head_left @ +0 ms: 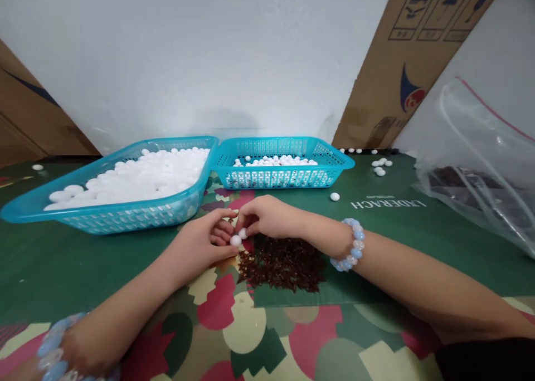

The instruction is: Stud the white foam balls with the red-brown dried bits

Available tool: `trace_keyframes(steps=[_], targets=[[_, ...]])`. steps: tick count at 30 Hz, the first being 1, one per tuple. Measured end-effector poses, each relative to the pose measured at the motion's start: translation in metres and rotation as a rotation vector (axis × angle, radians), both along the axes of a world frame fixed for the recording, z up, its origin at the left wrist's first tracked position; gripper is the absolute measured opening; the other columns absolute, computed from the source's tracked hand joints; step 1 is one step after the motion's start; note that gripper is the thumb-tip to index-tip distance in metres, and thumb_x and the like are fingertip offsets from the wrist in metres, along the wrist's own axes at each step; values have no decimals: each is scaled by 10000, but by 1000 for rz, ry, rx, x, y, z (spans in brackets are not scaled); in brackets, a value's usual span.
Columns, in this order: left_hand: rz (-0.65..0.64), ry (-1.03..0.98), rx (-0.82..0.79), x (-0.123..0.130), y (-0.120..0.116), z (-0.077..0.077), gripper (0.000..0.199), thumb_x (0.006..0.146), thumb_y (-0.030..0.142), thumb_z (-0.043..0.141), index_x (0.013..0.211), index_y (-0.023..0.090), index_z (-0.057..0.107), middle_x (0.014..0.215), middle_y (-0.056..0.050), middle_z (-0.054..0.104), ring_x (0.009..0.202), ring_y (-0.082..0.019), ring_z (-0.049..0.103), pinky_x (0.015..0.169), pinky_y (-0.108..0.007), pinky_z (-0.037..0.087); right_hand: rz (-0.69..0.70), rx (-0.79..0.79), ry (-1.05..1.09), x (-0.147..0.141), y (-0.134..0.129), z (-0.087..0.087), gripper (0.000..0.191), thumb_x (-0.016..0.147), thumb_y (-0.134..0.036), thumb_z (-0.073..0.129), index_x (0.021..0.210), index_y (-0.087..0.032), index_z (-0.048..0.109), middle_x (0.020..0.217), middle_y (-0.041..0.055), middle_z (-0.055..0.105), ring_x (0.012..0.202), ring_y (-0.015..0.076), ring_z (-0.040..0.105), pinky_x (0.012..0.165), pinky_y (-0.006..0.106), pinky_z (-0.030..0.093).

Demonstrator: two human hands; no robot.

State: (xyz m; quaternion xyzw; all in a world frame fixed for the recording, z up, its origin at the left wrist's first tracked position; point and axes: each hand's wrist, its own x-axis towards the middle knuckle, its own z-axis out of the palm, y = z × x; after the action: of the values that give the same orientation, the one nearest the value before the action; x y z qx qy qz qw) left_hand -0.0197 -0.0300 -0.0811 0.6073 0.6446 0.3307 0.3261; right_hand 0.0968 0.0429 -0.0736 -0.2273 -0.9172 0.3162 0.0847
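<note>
Two small white balls [236, 240] touch each other between my hands, just left of a heap of dark reddish-brown pieces [286, 264]. My left hand [203, 240] has its fingers curled round the larger ball. With thumb and fingertips, my right hand [265, 218] pinches the smaller ball, its wrist over the back of the heap. Behind my left hand stands a blue basket [137, 209] full of larger white balls. A second blue basket [280, 177] holds small white balls.
A lone white ball [335, 196] lies right of the second basket, with several more [380, 164] farther right. A clear plastic bag [480, 169] with dark contents is at the right. Cardboard [388, 63] leans against the white wall.
</note>
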Motion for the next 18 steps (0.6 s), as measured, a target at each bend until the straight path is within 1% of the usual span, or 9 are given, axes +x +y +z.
trace_keyframes(steps=[4, 7, 10, 13, 18], targets=[[11, -24, 28, -2, 0, -3, 318, 501, 170, 528, 812, 149, 468, 570, 16, 516, 527, -112, 499, 524, -249, 445, -13, 12, 8, 0, 2, -2, 88, 597, -55, 527, 670, -85, 565, 672, 28, 582, 612, 70, 509, 546, 162, 367], [-10, -17, 43, -4, 0, -5, 252, 512, 167, 514, 763, 156, 502, 555, 21, 526, 510, -107, 496, 519, -241, 444, -10, 36, 10, 1, 3, -2, 68, 595, -60, 530, 650, -77, 566, 647, 26, 578, 591, 67, 499, 528, 160, 356], [-15, -18, 22, -3, 0, -5, 204, 519, 176, 508, 723, 159, 519, 565, 20, 535, 514, -100, 492, 528, -228, 437, -2, 68, 10, 0, 3, -3, 53, 600, -67, 527, 634, -75, 567, 623, 21, 569, 568, 63, 478, 509, 158, 345], [22, -32, -17, -2, 2, -3, 224, 502, 168, 513, 725, 157, 503, 566, 24, 528, 513, -94, 486, 527, -211, 428, 12, 95, 4, -1, 3, -4, 66, 599, -52, 518, 636, -71, 569, 614, 22, 566, 553, 60, 468, 496, 156, 337], [60, -46, -39, 0, 3, -1, 312, 462, 170, 533, 766, 153, 465, 561, 26, 511, 531, -111, 488, 541, -230, 426, 42, 149, -2, -4, 4, -6, 97, 604, -39, 498, 656, -56, 577, 644, 50, 571, 591, 83, 484, 500, 167, 329]])
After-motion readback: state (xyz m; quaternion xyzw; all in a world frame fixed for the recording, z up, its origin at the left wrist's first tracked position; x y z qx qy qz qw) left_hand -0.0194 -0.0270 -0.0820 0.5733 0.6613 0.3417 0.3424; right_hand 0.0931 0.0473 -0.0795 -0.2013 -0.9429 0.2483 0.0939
